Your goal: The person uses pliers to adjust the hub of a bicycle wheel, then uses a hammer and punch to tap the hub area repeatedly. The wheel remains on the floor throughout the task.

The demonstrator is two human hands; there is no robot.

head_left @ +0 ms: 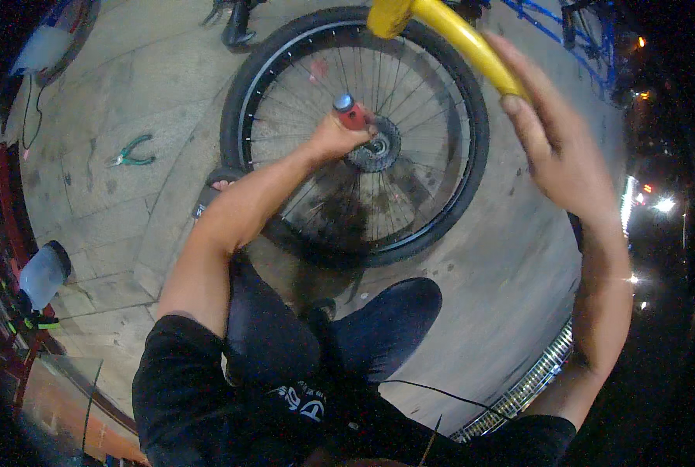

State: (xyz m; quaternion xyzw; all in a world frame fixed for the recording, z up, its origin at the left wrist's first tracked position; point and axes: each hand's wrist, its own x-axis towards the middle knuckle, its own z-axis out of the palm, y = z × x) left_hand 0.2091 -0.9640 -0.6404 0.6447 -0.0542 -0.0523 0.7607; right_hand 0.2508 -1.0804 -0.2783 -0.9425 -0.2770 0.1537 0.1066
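A bicycle wheel [472, 140] with a black tyre lies flat on the ground, its sprocket cassette [384, 161] facing up at the hub. My left hand [336, 138] is closed round what looks like a red-handled screwdriver [353, 117] with a grey-blue end, held up beside the cassette; its lower part is hidden by my fingers. Raised at the upper right, my right hand [556, 144] grips a yellow hammer [472, 53] by its handle, slightly blurred. The hammer's head, partly cut off by the top edge, hangs over the wheel's far rim, apart from the screwdriver.
Green-handled pliers [135, 151] lie on the paving at left. My sandalled foot [216, 187] is close to the tyre's left side. A blue metal frame [565, 31] stands at the far right, and a metal grating [522, 393] runs along the lower right.
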